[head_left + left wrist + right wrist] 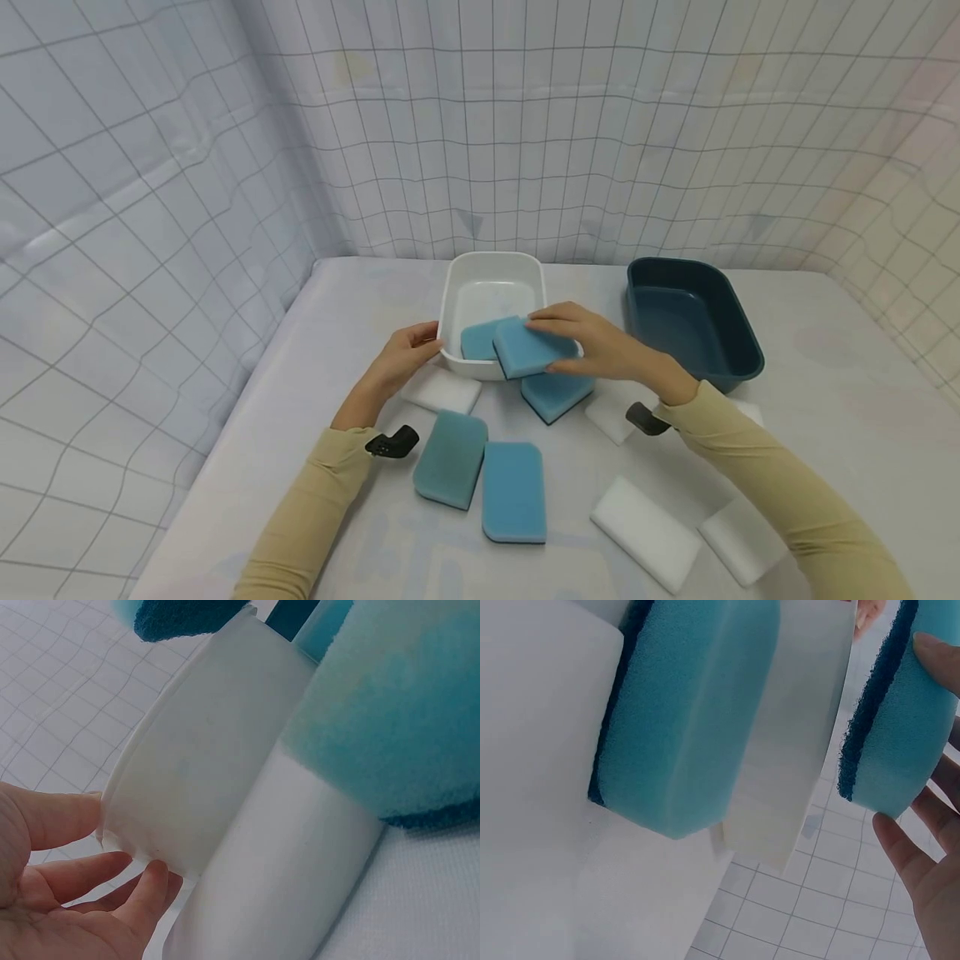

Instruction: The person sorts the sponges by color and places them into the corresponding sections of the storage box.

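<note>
My right hand (600, 344) grips a blue sponge (531, 347) with a dark scouring side, over the front right rim of a white plastic basin (447, 312). Thumb and fingers also show on that sponge (904, 720) in the right wrist view. Inside the basin lies another blue sponge (480, 337). At the basin's left side, my left hand (405, 357) holds the rim, thumb at the edge and fingertips against the outer wall (195, 765). A blue sponge (557, 398) lies on the table below the right hand. A white sponge block (442, 389) sits just under the left hand.
Near the front lie a teal sponge (452, 458) and a blue sponge (514, 492). White blocks (647, 533) are scattered at the right, some partly behind the right sleeve. A dark blue basin (693, 325) stands at the back right. Gridded curtains (495, 150) surround the table.
</note>
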Available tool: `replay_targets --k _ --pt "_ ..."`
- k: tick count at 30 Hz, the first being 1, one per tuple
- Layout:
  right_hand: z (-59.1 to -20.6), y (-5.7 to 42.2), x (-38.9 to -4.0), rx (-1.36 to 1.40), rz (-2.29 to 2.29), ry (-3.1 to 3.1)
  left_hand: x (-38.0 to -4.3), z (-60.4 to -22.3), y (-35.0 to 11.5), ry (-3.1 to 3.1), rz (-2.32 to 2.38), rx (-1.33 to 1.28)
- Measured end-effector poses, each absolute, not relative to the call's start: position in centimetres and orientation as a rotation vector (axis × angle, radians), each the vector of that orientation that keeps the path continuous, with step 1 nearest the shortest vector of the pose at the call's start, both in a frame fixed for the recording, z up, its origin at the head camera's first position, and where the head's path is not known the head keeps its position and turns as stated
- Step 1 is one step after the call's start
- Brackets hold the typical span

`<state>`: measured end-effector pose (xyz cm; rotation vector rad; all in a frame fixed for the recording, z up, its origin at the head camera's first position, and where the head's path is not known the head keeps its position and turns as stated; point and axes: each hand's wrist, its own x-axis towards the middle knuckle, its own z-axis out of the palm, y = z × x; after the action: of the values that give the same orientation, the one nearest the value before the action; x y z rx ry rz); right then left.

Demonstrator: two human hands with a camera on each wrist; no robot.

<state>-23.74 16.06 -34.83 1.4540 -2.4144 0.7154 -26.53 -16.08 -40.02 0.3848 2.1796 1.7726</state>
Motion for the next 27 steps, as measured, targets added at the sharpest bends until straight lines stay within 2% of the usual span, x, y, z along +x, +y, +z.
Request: replay_targets --k 27 --pt "-35.5 14.3 -26.9 1.341 0.715 -2.447 -26.8 -40.1 -16.2 2.201 1.747 0.372"
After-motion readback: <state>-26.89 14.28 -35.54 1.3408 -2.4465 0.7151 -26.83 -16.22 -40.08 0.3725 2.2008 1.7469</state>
